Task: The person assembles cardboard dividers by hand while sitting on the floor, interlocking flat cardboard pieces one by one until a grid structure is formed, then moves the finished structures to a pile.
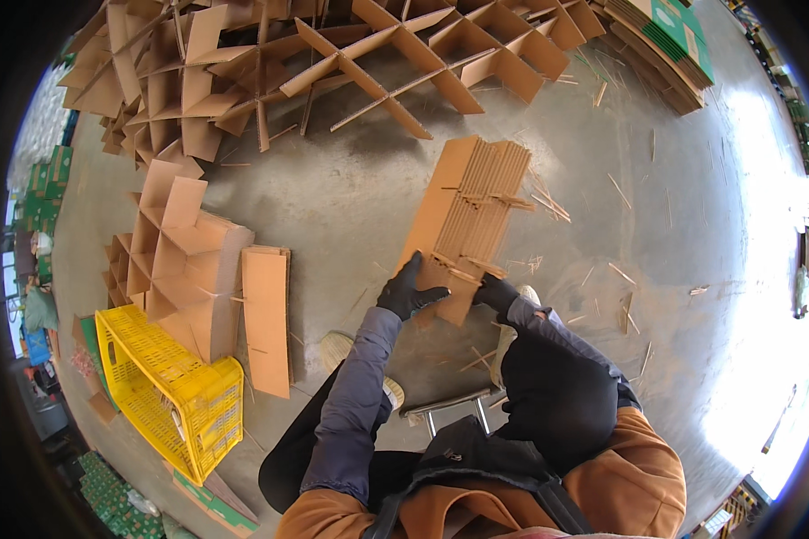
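Note:
A stack of slotted brown cardboard sheets [463,211] stands tilted on the floor in front of me, its upper edges fanned in a row. Thin cardboard strips [458,268] stick out across its slots at the near end and halfway up. My left hand [409,289], in a black glove, rests against the stack's near left side with thumb and forefinger spread apart. At the near right corner, my black-gloved right hand [496,295] is closed beside the strip ends. Its fingertips are partly hidden, so what they pinch cannot be made out.
Assembled cardboard dividers [391,63] spread across the far side, with more dividers [189,260] at left. Beside those lie flat cardboard pieces [266,319] and a yellow plastic crate [175,395]. Cardboard scraps [627,310] litter the right floor. Green-and-brown flat cartons [665,45] are stacked far right.

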